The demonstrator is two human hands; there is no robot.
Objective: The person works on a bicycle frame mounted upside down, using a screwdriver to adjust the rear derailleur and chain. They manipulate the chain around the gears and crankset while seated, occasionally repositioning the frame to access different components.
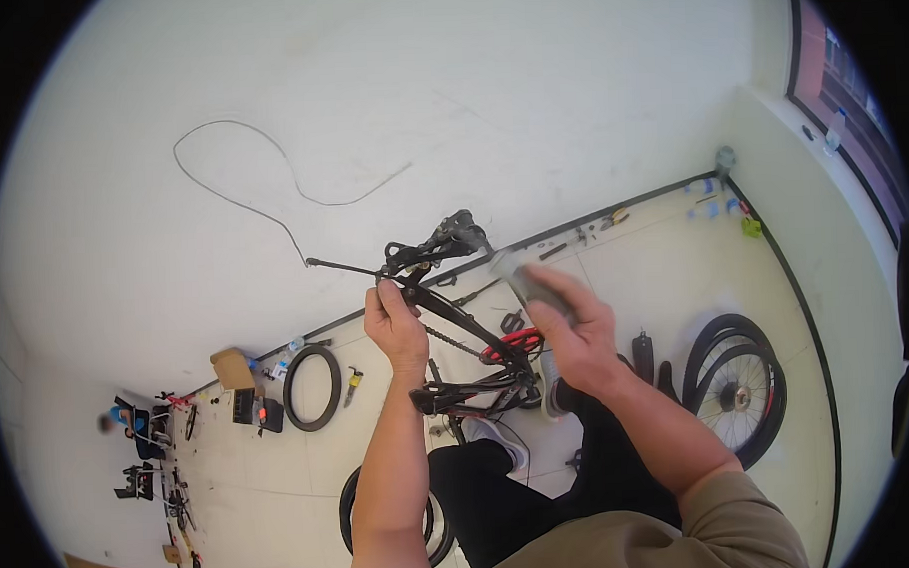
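A black bicycle frame [456, 314] stands tilted in front of me, with its dark metal end [460, 229] raised near the wall. My left hand [396, 328] is closed, thumb and fingers pinching the frame beside a black cable housing [344, 267]. Out of that housing runs a thin bare cable [234, 206], curling in a wide loop before the white wall. On the other side, my right hand [579, 335] is closed round a grey object [519, 277], smeared by motion; its kind cannot be made out. A red-rimmed chainring [522, 344] shows lower on the frame.
Two wheels with tyres [741, 389] lean together at the right. A loose tyre [312, 388], a yellow-handled tool [353, 385] and an open cardboard box [232, 369] are on the floor at left. Several small tools and parts lie along the wall's base. Bottles [707, 210] lie in the corner.
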